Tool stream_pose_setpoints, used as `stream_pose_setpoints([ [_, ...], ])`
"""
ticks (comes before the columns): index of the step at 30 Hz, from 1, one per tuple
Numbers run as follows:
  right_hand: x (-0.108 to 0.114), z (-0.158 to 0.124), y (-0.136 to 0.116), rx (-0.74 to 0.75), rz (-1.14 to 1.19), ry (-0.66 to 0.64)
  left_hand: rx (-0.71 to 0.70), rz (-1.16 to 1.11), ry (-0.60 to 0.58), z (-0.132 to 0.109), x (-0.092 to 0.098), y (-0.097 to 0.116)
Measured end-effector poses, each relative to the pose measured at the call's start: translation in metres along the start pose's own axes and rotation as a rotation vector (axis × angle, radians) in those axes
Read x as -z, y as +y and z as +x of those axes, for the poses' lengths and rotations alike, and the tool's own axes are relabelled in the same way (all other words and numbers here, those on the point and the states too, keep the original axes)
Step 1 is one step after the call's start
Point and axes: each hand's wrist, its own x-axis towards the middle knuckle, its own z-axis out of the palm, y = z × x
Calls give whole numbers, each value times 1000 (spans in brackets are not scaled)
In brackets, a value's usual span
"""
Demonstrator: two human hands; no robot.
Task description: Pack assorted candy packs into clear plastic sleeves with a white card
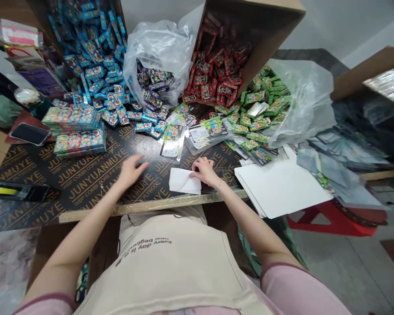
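My right hand (205, 171) has its fingers closed on the right edge of a small white sheet of paper (181, 181), which lies flat near the table's front edge. To its left, my left hand (131, 170) is just over the dark plywood, thumb and fingers apart, holding nothing. Beyond the paper is a clear plastic pouch (172, 141) with a printed card. A pile of similar pouches (206, 133) lies to the right of it. Small blue packets (143, 127) are scattered behind my left hand.
Blue packets (95, 72), purple packets (156, 81) in a plastic bag, red packets (213, 83) in a carton and green packets (262, 105) line the back. Stacked packets (80, 142) and a phone (30, 133) sit left. White sheets (282, 186) overhang the front edge at right, above a red stool (335, 221).
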Motion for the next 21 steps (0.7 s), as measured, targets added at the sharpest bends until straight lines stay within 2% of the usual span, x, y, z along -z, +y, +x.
stream_pose_setpoints([
  [1, 1, 2, -7, 60, 47, 30, 33, -30, -48, -9, -17, 9],
  [4, 8, 0, -27, 295, 81, 269, 389, -422, -258, -29, -48, 32],
  [6, 11, -5, -39, 458, 12, 459, 615, -694, -294, -34, -51, 46],
  [8, 11, -12, -49, 595, -42, 557, 715, -851, -263, -34, -48, 58],
  [11, 7, -19, -62, 656, -10, 537, 652, -904, -153, -31, -39, 68],
  [15, 3, -19, -69, 482, 299, 339, 520, -852, 6, -27, -23, 67],
  [18, 4, -13, -67, 382, 651, 204, 500, -804, -34, -25, -10, 63],
  [21, 6, -8, -67, 317, 831, 191, 477, -754, -108, -26, -6, 60],
])
